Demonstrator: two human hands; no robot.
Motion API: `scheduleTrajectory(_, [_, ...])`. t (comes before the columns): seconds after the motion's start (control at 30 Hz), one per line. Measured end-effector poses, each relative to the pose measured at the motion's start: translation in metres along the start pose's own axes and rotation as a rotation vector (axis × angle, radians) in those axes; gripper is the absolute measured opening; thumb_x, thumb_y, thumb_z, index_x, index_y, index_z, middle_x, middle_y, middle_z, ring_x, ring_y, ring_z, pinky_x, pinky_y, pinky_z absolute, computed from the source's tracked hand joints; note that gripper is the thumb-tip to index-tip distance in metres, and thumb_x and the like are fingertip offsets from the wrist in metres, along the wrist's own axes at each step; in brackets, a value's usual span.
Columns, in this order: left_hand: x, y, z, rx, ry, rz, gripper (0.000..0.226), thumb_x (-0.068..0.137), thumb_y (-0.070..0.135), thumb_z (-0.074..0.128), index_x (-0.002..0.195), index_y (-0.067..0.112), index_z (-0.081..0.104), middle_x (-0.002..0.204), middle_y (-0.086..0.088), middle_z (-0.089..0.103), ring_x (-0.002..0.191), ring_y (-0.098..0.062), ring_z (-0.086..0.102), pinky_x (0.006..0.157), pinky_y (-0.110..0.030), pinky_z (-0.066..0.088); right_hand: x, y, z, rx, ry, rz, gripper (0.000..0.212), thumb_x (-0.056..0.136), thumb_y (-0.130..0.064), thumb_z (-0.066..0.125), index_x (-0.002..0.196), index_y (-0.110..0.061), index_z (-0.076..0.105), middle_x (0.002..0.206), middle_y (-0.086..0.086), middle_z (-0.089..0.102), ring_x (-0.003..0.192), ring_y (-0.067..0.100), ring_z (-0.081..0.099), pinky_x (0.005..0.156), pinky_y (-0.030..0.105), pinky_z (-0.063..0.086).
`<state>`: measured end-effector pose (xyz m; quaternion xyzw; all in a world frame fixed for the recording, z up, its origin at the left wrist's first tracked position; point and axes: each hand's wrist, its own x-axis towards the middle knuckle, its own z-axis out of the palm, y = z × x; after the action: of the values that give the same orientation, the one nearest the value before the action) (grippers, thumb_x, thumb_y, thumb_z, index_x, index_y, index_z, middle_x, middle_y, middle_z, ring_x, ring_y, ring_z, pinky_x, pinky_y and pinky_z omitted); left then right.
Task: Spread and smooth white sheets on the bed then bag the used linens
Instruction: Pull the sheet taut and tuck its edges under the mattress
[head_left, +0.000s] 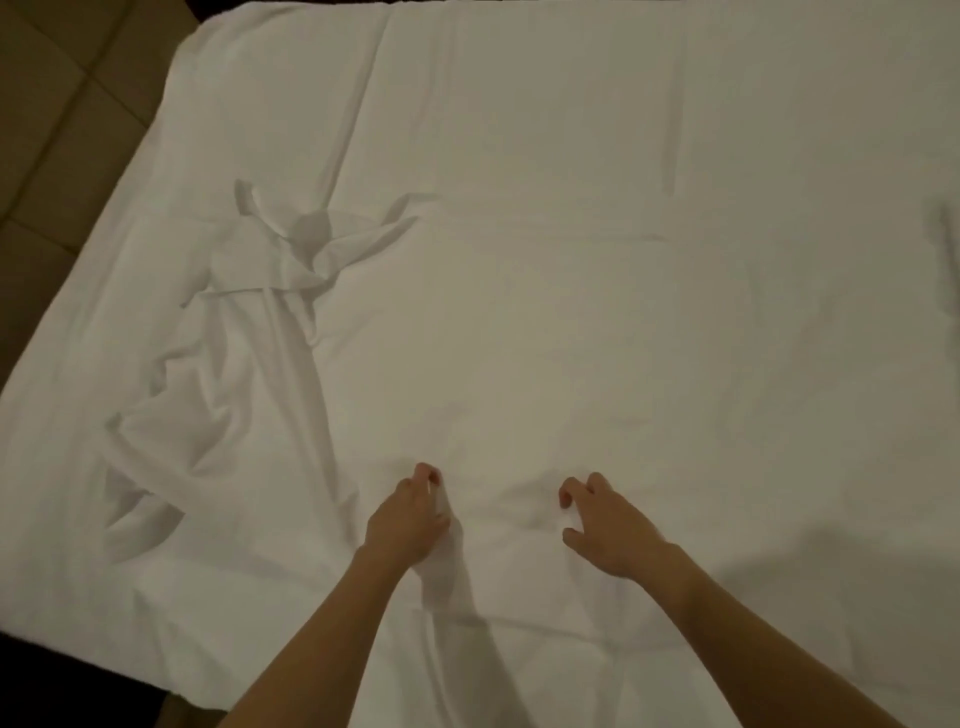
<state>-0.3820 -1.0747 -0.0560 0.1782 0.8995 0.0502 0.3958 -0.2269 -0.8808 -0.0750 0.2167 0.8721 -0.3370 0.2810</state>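
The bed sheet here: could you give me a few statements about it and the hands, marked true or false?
1. The sheet is white. True.
2. A bunched, wrinkled patch lies toward the left side. True.
3. The left hand holds a pillow. False: it touches only the sheet.
4. The right hand is raised far above the bed. False: it is down at the sheet.
5. Tiled floor shows at the left. True.

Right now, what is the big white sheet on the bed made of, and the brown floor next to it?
The big white sheet looks like thin woven cloth, probably cotton, matte: it bunches into soft folds at the crumpled patch. The brown floor looks like hard tile, since straight joint lines cross it, though dim light leaves the finish unclear.
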Motion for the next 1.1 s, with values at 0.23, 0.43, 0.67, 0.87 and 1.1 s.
scheduleTrajectory(0.23, [0.04,-0.007,-0.028,0.02,0.17,-0.019,0.043,0.089,0.015,0.049,0.13,0.02,0.039,0.115,-0.007,0.043,0.104,-0.028,0.048,0.077,-0.036,0.043,0.035,-0.022,-0.007,-0.069,0.092,-0.026,0.011,0.092,-0.028,0.051,0.101,-0.024,0.045,0.104,-0.003,0.037,0.084,0.014,0.048,0.078,0.026,0.046])
scheduleTrajectory(0.43, [0.114,0.03,-0.082,0.225,0.324,0.213,0.041,0.091,0.018,0.05,0.131,0.016,0.043,0.124,-0.009,0.041,0.115,-0.028,0.043,0.081,-0.044,0.048,0.093,-0.02,-0.076,-0.061,0.409,0.142,0.038,0.092,-0.027,0.055,0.128,-0.02,0.048,0.124,0.006,0.045,0.115,0.026,0.046,0.09,0.037,0.04])
scheduleTrajectory(0.67, [0.206,0.112,-0.13,0.339,0.245,0.392,0.06,0.092,0.028,0.059,0.145,0.021,0.031,0.153,-0.003,0.024,0.136,-0.028,0.027,0.097,-0.05,0.042,0.159,0.02,-0.163,-0.099,0.575,0.29,0.047,0.092,-0.029,0.059,0.135,-0.015,0.046,0.136,0.011,0.041,0.122,0.03,0.041,0.095,0.043,0.039])
scheduleTrajectory(0.87, [0.279,0.149,-0.19,0.25,0.276,0.386,0.105,0.076,0.052,0.074,0.154,0.026,0.009,0.162,-0.001,0.004,0.148,-0.03,0.002,0.111,-0.066,0.011,0.216,0.053,-0.241,-0.163,0.518,0.232,0.097,0.074,-0.049,0.076,0.151,-0.021,0.024,0.159,0.005,0.018,0.145,0.026,0.018,0.117,0.048,0.02])
scheduleTrajectory(1.1, [0.315,0.175,-0.236,0.395,0.068,0.386,0.066,0.068,0.048,0.082,0.119,0.01,0.063,0.106,-0.011,0.064,0.097,-0.028,0.056,0.082,-0.033,0.04,0.261,0.043,-0.31,-0.316,0.149,0.19,0.071,0.07,-0.043,0.082,0.127,-0.011,0.054,0.121,0.011,0.057,0.108,0.03,0.051,0.094,0.04,0.035])
